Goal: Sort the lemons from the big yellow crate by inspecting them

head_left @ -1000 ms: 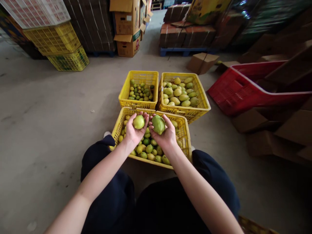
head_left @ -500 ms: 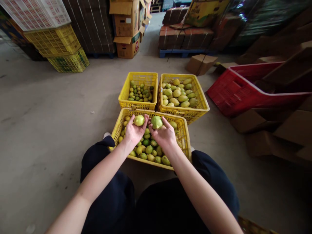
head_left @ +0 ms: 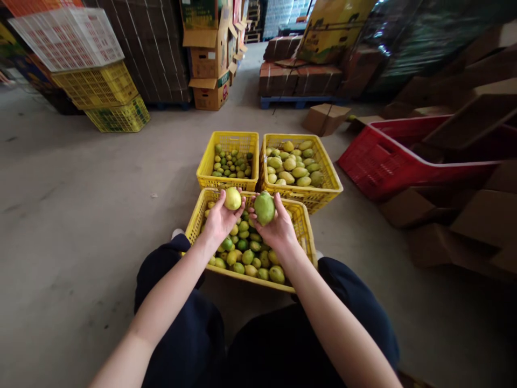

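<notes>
My left hand point(head_left: 220, 220) holds a yellow lemon point(head_left: 233, 199) in its curled fingers, palm up. In my right hand point(head_left: 278, 229) rests a larger green lemon point(head_left: 264, 208), fingers wrapped round its underside. Both hands are above the near yellow crate point(head_left: 250, 277), which holds many green and yellow lemons point(head_left: 247, 257). Behind it, the far left yellow crate point(head_left: 228, 181) contains small greenish lemons point(head_left: 232, 163). The far right yellow crate point(head_left: 319, 189) holds larger, paler yellow-green lemons point(head_left: 299, 172). My hands and forearms hide part of the near crate's contents.
A red crate point(head_left: 375, 159) with cardboard stands at the right, beside cardboard boxes point(head_left: 484, 215). Stacked yellow and white crates point(head_left: 97, 86) are at the back left. Cartons point(head_left: 208, 64) and a loaded blue pallet point(head_left: 283, 101) stand behind. My knees flank the near crate.
The view has tilted up slightly, so the crates appear lower. Both lemons have turned in my hands; the green one now stands more upright. My hands are a little further apart.
</notes>
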The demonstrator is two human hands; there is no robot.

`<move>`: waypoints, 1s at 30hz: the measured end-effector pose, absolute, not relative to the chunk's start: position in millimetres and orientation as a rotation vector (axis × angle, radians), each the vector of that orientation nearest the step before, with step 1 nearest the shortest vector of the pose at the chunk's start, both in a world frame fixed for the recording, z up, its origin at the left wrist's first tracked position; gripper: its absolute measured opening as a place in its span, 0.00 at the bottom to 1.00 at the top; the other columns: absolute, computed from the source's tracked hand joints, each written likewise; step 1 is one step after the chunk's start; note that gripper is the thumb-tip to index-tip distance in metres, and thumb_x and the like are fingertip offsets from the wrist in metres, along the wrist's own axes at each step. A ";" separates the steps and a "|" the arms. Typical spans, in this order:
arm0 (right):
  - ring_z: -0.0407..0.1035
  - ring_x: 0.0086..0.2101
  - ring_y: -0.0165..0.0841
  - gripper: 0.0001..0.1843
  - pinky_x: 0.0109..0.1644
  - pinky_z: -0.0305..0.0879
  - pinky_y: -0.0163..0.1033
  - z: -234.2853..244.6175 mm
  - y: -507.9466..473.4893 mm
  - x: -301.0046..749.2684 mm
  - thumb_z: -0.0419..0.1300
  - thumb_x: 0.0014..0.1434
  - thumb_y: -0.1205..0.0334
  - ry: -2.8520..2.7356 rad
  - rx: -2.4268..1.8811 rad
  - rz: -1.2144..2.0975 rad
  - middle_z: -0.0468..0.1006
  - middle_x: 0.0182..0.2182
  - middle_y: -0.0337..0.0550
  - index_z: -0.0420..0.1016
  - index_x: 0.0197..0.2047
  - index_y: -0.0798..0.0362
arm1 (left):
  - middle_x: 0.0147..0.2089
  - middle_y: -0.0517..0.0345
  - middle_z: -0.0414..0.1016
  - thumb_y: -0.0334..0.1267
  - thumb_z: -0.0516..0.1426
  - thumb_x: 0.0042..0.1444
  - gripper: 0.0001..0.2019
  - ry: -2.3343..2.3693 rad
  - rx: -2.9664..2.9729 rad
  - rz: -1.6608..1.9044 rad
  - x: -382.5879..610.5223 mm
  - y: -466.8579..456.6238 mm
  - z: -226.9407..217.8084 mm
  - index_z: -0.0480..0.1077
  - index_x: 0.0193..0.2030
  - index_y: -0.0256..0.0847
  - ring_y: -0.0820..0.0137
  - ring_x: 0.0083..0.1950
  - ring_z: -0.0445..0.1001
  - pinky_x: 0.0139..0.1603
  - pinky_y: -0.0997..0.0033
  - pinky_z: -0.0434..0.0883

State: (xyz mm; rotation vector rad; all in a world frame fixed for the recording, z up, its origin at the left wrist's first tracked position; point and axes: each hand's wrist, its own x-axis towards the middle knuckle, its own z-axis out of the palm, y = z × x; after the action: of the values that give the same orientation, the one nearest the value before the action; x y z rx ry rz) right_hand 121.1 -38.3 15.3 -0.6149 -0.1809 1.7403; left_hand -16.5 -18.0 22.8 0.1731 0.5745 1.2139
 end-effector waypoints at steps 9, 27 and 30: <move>0.74 0.26 0.31 0.09 0.28 0.71 0.34 36.3 -47.2 120.3 0.59 0.63 0.59 -0.338 -0.684 1.558 0.81 0.29 0.40 0.76 0.36 0.54 | 0.56 0.52 0.77 0.25 0.63 0.50 0.19 0.574 0.676 1.299 -23.2 -28.5 28.3 0.76 0.50 0.40 0.64 0.59 0.74 0.59 0.71 0.70; 0.67 0.20 0.27 0.08 0.18 0.65 0.27 21.3 -43.2 141.8 0.56 0.64 0.57 0.005 -0.963 1.732 0.77 0.24 0.39 0.70 0.36 0.50 | 0.29 0.61 0.78 0.33 0.70 0.36 0.12 1.114 1.179 -0.080 -4.1 -69.0 -69.0 0.77 0.29 0.47 0.59 0.36 0.79 0.44 0.52 0.77; 0.67 0.21 0.28 0.09 0.17 0.66 0.27 26.0 -48.3 147.7 0.52 0.67 0.57 0.030 -0.963 1.736 0.77 0.25 0.39 0.70 0.37 0.50 | 0.33 0.58 0.80 0.35 0.71 0.37 0.15 1.161 1.106 -0.058 -9.7 -60.7 -68.7 0.77 0.35 0.46 0.58 0.38 0.80 0.49 0.49 0.75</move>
State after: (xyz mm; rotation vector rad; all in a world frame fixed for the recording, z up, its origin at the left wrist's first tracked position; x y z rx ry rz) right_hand 147.7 -48.3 26.0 -0.9628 0.0295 1.7356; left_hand -9.7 -60.7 -68.7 1.1058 1.1611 -0.0579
